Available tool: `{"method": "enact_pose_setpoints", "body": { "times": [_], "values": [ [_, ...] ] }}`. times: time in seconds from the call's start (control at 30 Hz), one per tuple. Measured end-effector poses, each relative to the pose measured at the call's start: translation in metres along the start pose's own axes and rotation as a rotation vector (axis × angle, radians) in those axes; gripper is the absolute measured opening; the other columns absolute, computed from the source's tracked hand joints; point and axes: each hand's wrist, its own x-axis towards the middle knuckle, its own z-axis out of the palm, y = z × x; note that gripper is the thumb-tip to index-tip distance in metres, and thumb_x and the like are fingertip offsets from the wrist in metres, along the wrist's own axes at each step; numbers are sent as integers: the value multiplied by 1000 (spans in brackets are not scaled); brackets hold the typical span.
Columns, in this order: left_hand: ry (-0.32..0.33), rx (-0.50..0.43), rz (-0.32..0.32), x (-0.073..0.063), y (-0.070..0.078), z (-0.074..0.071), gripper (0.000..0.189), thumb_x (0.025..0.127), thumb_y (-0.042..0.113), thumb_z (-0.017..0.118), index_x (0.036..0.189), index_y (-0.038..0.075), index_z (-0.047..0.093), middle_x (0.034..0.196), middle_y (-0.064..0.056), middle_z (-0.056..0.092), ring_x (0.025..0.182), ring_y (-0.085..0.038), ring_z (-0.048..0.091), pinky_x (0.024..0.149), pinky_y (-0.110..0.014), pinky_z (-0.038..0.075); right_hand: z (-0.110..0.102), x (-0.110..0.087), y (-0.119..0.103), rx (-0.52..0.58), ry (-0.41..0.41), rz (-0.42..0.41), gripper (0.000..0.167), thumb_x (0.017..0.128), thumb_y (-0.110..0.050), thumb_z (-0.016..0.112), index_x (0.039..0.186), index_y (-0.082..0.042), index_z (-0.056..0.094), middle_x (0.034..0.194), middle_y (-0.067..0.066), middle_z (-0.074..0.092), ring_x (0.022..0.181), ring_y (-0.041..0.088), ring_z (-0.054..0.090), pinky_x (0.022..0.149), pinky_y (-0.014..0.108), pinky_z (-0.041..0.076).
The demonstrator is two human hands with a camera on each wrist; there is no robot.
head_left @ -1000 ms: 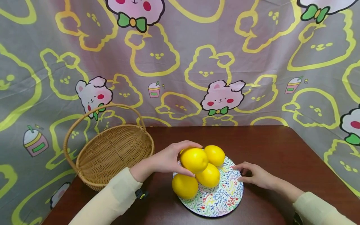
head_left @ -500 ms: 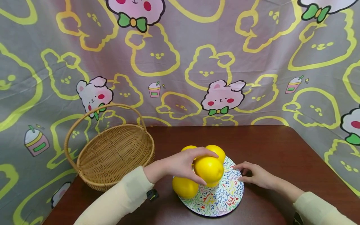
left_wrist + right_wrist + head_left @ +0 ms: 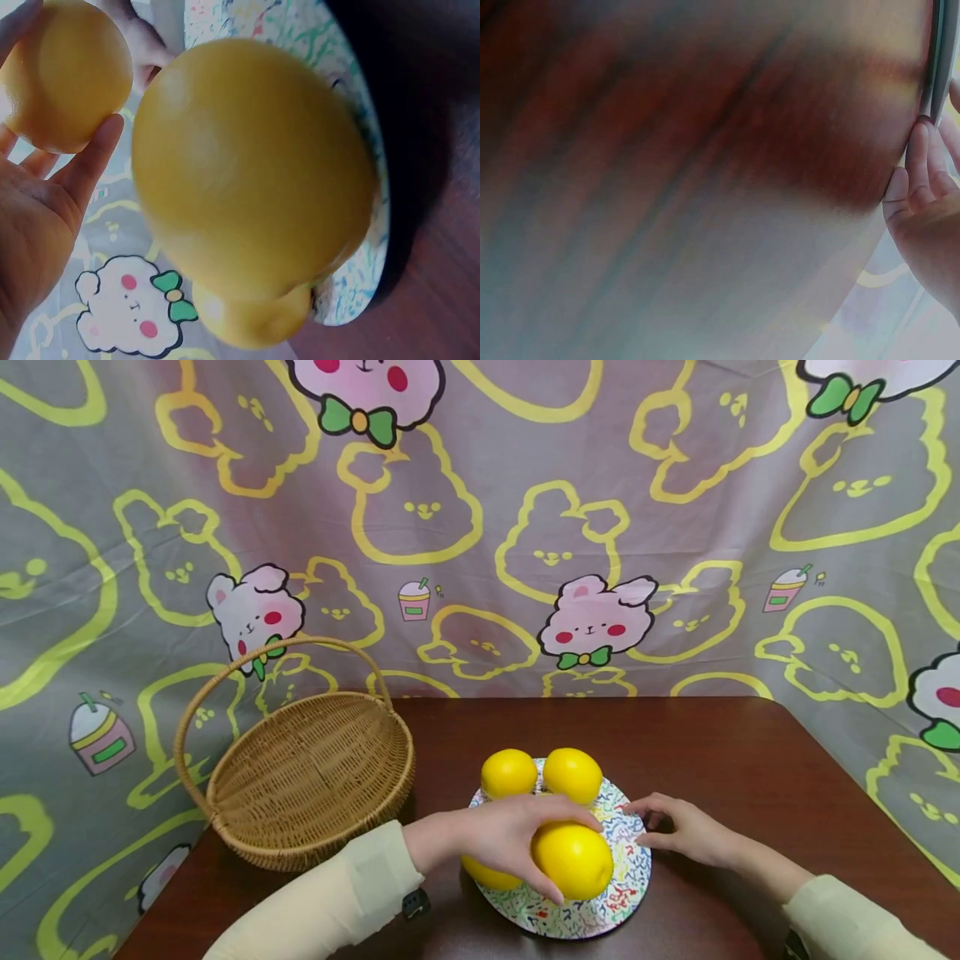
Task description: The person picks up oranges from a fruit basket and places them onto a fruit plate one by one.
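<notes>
My left hand holds a yellow lemon from its left side, low over the front middle of the plate. In the left wrist view the thumb and fingers curl round this lemon. Two lemons sit at the back of the plate, a back-left one and a back-right one. A front-left lemon is partly covered by the hand and looms large in the left wrist view. With fingertips at the right rim of the round, squiggle-patterned plate, my right hand grips its edge.
A wicker basket with a tall arched handle stands tilted to the left of the plate. The dark reddish wooden table extends behind and right of the plate. A cartoon-printed cloth hangs round the table's back and sides.
My left hand has carried the lemon right and toward the front, from above the back-left lemon. The lemon in the plate's middle is now hidden. My right hand stays at the rim.
</notes>
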Motion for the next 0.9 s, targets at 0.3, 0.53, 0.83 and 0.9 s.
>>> {"method": "enact_pose_setpoints", "body": {
  "times": [0.3,0.53,0.83,0.9],
  "values": [
    [-99,40,-5,5,-1,19,73,79,42,80,141,26,45,136,19,47,113,4,42,96,-17,35,0,0,0,9,-16,21,43,86,-24,75,124,-8,63,100,-2,57,82,9,53,73,24,50],
    [-152,65,-12,11,-4,30,72,80,44,78,142,27,45,136,20,47,110,6,43,94,-15,35,0,-1,-2,31,-37,55,44,86,-25,75,126,-9,62,104,-1,58,83,10,54,75,24,50],
    [-159,141,-49,14,-6,34,74,80,49,77,142,30,43,136,22,46,109,6,43,92,-16,35,-1,0,0,16,-27,41,44,86,-25,74,125,-8,62,101,-2,58,82,9,54,74,24,50],
    [-155,174,-59,15,-5,35,75,79,51,76,142,30,43,134,22,47,108,6,44,90,-15,36,0,0,-1,13,-26,33,44,87,-25,74,125,-8,62,101,-2,57,82,9,54,74,24,50]
  ]
}}
